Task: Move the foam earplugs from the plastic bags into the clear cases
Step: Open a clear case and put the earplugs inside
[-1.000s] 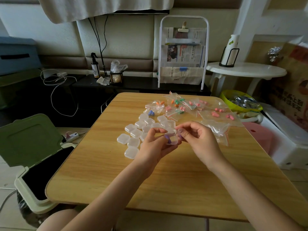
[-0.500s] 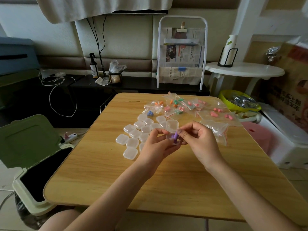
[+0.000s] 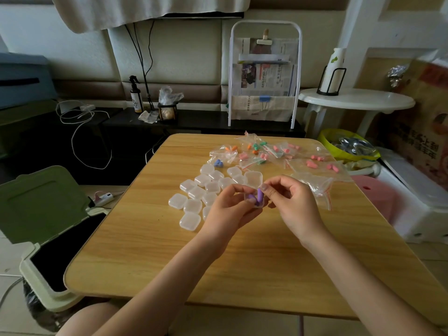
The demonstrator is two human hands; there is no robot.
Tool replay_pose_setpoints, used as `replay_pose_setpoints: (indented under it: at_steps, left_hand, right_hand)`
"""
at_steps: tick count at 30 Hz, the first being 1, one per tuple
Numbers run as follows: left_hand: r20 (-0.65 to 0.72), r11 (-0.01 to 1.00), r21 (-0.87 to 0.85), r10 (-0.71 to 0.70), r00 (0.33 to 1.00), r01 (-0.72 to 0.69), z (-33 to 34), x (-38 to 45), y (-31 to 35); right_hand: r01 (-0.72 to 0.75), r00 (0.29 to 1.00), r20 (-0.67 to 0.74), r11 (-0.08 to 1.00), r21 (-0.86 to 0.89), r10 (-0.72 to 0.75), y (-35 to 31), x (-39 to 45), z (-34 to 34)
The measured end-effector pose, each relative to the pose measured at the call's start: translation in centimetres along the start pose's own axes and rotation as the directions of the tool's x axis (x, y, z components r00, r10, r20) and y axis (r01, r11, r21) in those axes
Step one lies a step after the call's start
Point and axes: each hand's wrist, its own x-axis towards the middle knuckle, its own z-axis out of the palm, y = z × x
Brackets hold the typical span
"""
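Left hand (image 3: pixel 228 212) gripping an open clear case (image 3: pixel 255 202) above the table (image 3: pixel 150 251); right hand (image 3: pixel 292 204) pinching a purple earplug (image 3: pixel 260 195) upright in it.

An open clear case (image 3: pixel 254 190) sits mid-table with its lid up and two purple earplugs (image 3: pixel 259 195) in it, one upright. Closed cases (image 3: pixel 191 207) cluster left; bags of coloured earplugs (image 3: pixel 261 154) lie far and right.
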Motion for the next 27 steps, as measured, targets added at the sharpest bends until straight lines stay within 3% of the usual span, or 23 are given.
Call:
replay_pose_setpoints:
  at_steps: [7,15,27]
  left_hand:
    - [-0.017,0.986,0.155,0.064,0.998,-0.06,-0.09,-0.12,-0.19]
    - [-0.049,1.0,0.025,-0.003,0.999,0.004,0.08,0.25,-0.22]
    - [-0.009,0.998,-0.034,-0.046,0.999,0.046,0.19,0.24,0.04]
  right_hand:
    - [0.025,1.0,0.002,1.0,0.018,-0.025,0.06,-0.01,0.0]
    - [0.029,0.998,0.06,1.0,-0.006,-0.029,-0.04,-0.07,0.2]
    - [0.144,0.986,-0.046,0.961,-0.234,-0.159,0.77,-0.26,0.43]
